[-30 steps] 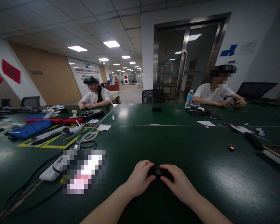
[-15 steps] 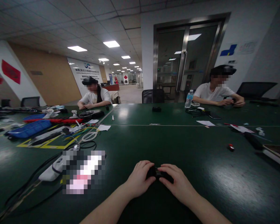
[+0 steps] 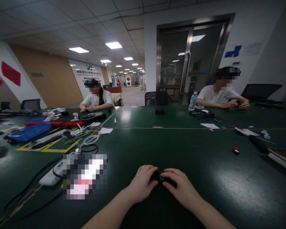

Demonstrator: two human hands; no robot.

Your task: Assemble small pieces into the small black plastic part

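A small black object [image 3: 160,178] is held between my two hands, low over the near part of the green table [image 3: 195,152]. My left hand [image 3: 144,183] is closed on its left end, thumb below and fingers above. On its right end my right hand [image 3: 180,184] is closed in the same way. Fingers cover most of the object and it is dark, so its exact kind cannot be made out.
Left of my hands lie a white power strip [image 3: 51,173], coiled cables [image 3: 91,139] and a blue tray [image 3: 30,132]. A red item [image 3: 235,150] and a water bottle [image 3: 193,101] are to the right. Two people [image 3: 97,95] sit across the table.
My hands and the black object stay almost in place. At the far right, the other person's hands have shifted slightly.
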